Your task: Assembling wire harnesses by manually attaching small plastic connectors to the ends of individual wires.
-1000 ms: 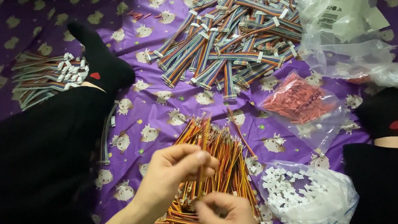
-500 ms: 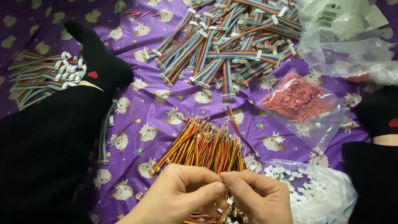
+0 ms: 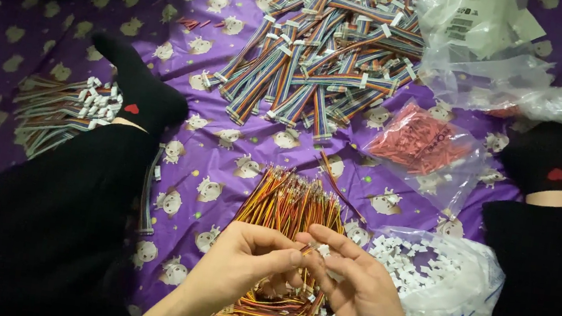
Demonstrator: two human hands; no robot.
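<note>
— So what was between your fingers?

— One small white connector (image 3: 322,250), pinched by my left hand (image 3: 243,264) and right hand (image 3: 357,292) together, just above the heap of red-and-yellow wires (image 3: 289,205). Those wires ran lengthwise away from me.

— How much else lay about?

— Two clear bags: white connectors (image 3: 443,292) and red ones (image 3: 417,140). One pile of rainbow ribbon cables (image 3: 321,63) lay farther off, all on a purple patterned cloth (image 3: 38,42).

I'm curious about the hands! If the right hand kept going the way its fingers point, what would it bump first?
Probably the left hand: the right hand points left toward it, fingertips almost meeting over the orange-red wire pile.
</note>
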